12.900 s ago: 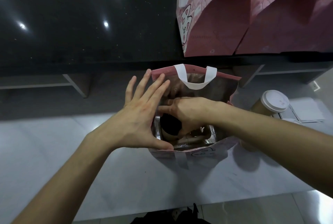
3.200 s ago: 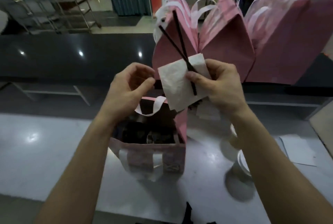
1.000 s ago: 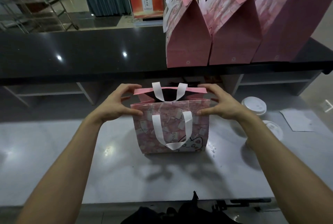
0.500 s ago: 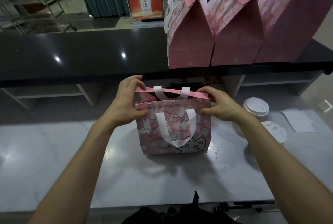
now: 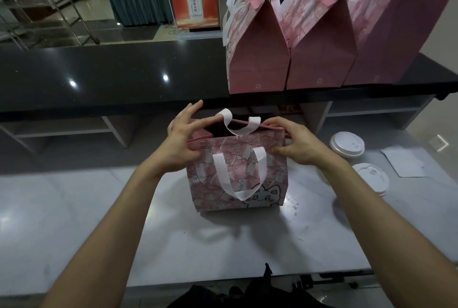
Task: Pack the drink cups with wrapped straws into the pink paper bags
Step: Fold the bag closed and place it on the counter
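We hold the pink paper bag upright on the pale desk; it is printed with banknotes and a cartoon cat, with white ribbon handles, its mouth still partly open and dark inside. Our left hand pinches the bag's left top edge, upper fingers splayed; our right hand grips the right top corner. Right of the bag lie two white cup lids. Behind it, closed pink bags stand on a black counter.
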The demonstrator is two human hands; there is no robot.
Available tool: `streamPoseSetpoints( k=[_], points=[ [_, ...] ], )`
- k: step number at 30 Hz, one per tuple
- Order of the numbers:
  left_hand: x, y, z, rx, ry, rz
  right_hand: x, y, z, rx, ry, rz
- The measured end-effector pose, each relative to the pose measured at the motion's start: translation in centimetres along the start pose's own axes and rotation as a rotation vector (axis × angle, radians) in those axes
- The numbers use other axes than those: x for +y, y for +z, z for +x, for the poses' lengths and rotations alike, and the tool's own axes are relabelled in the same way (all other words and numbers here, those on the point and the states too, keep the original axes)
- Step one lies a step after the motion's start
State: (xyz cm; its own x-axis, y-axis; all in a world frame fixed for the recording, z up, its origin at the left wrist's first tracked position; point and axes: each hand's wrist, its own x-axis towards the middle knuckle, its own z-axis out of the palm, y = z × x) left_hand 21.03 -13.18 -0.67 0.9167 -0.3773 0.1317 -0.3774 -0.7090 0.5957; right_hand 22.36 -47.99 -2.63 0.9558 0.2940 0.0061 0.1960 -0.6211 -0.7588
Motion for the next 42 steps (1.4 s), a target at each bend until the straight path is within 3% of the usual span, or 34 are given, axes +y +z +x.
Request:
streamPoseSetpoints(
  k=[6, 12, 19, 22, 33, 42],
  points=[
    [-0.6, -0.5, 1.0, -0.077, -0.050, -0.167, 0.0, -0.1, 0.4, 0.023, -0.013, 0.017],
    [-2.8, 0.2, 1.0, 0.169, -0.097, -0.401, 0.4, -0.1, 0.9, 0.024, -0.002, 0.046],
    [-4.3, -1.1, 1.6, -0.025, -0.189, -0.415, 1.0, -0.3, 1.9, 0.010, -0.013, 0.110],
    [-4.0, -1.2, 1.9, -0.035, -0.180, -0.371, 1.3, -0.6, 2.0, 0.008, 0.008, 0.164],
    [-4.6, 3.0, 0.7, 0.386, -0.114, -0.242, 2.4, 0.4, 1.2, 0.128, -0.023, 0.243],
    [-5.2, 2.8, 0.9, 0.344, 0.012, 0.030, 2.0, 0.9, 0.9, 0.177, -0.079, -0.035]
  ],
)
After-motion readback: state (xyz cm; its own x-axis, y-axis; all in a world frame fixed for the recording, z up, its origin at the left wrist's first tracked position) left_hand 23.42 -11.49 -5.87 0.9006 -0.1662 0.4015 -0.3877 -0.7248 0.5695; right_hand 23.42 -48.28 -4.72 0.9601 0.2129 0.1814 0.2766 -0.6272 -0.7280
